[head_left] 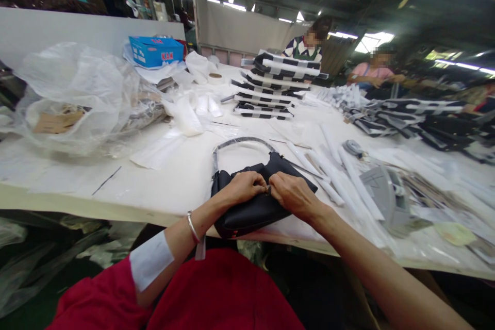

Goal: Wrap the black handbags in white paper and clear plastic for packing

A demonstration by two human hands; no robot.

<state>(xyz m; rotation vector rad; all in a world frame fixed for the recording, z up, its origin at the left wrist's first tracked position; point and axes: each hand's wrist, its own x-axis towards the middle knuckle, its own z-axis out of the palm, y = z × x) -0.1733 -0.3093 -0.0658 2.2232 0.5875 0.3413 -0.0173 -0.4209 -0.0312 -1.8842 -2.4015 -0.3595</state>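
Observation:
A black handbag lies on the white table right in front of me, near its edge. Its wrapped handle arches up on the far side. My left hand and my right hand meet at the middle of the bag's top, fingertips pinched close together. A small dark piece, perhaps a clasp, shows between them; my fingers hide most of it. Both hands are closed on the bag. A white patch of material sits on my left forearm, above a bracelet.
Stacked wrapped bags stand at the back of the table. A blue box and crumpled clear plastic are on the left. White strips and a grey tape dispenser lie at right. Other people work beyond.

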